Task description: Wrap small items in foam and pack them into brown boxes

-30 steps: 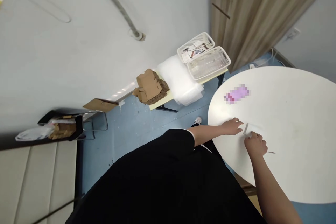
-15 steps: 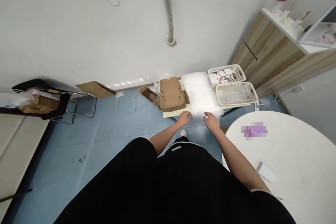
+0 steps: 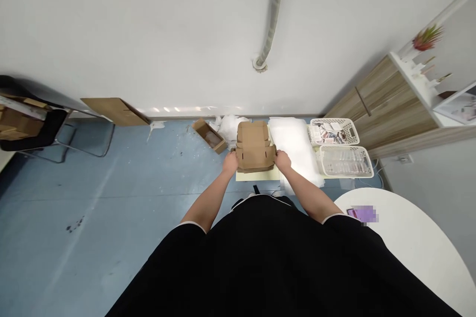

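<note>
Flattened brown cardboard boxes lie in a stack on the low table (image 3: 256,177). My left hand (image 3: 230,162) is closed on the left edge of the top cardboard box (image 3: 254,154), and my right hand (image 3: 283,161) grips its right edge. The box is spread flat, with its flaps and slots showing. Fingertips of both hands are partly hidden at the cardboard edges. Right of the stack lies a pile of white foam sheets (image 3: 293,146), close to my right hand.
Two white baskets (image 3: 372,171) stand at the table's right, one holding small printed packs, the other clear items. An open carton (image 3: 204,133) sits left of the table. A round white table (image 3: 416,247) is at my right, a chair (image 3: 55,124) far left.
My hands have come forward and taken hold of the top cardboard box by its two sides. The view has shifted; the table now sits more squarely in front of me.
</note>
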Available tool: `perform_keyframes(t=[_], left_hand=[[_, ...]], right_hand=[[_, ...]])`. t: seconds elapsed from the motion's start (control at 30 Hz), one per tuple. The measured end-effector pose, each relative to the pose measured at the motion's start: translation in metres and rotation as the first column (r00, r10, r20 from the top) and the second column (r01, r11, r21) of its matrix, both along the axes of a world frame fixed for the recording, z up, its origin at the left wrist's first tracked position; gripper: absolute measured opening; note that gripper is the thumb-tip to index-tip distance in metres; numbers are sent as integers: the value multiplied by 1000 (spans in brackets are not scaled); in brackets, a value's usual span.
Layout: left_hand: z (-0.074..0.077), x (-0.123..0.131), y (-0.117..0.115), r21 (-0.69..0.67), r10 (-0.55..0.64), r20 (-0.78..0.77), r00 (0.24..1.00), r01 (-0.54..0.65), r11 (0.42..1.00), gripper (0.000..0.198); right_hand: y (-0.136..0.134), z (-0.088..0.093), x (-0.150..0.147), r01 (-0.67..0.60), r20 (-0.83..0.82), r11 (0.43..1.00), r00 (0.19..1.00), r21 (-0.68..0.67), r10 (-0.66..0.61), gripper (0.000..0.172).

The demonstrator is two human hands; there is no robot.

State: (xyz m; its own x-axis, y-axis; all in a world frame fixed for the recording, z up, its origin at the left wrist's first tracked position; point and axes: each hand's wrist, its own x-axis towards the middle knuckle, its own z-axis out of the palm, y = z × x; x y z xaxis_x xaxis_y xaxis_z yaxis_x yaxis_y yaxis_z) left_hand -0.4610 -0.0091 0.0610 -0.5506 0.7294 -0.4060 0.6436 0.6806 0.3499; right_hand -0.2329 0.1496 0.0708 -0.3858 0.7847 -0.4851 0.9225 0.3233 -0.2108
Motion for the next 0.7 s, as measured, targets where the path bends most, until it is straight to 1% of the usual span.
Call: perform_keyframes(t=[0.07, 0.13, 0.27, 0.3, 0.33, 0.4, 0.5, 0.6, 0.7], left_hand=[[0, -1, 6, -20, -13, -22, 1000, 13, 1000, 23], [0, -3, 11, -57, -18, -38, 999, 15, 998, 22], [1, -12, 19, -162, -13, -64, 998, 2, 987, 23], [3, -15, 21, -192, -5, -59, 998, -6, 981, 21], [6, -17, 22, -195, -4, -65, 998, -8, 981, 19], [12, -18, 23, -189, 12, -79, 997, -27, 982, 14], [23, -16, 19, -144, 81, -53, 995, -88, 986, 21], [33, -13, 15, -63, 132, -23, 991, -133, 989, 21], [41, -11, 12, -17, 172, 10, 985, -172, 985, 16]], right_hand=[[6, 0, -5, -34, 58, 999, 998, -4, 34, 34], [11, 0, -8, -47, 79, 999, 996, 0, 46, 32], [13, -3, -12, -84, 7, 996, 996, 12, 84, 31], [13, -5, -13, -72, -12, 997, 997, -7, 72, 30], [12, -7, -14, -45, -37, 999, 998, -18, 45, 30], [12, -12, -15, 39, -73, 998, 996, -48, -42, 32], [13, -18, -16, 126, -89, 988, 987, -93, -135, 30], [17, -18, -16, 144, -96, 984, 983, -108, -155, 22], [20, -11, -15, 145, -82, 984, 985, -100, -154, 13]])
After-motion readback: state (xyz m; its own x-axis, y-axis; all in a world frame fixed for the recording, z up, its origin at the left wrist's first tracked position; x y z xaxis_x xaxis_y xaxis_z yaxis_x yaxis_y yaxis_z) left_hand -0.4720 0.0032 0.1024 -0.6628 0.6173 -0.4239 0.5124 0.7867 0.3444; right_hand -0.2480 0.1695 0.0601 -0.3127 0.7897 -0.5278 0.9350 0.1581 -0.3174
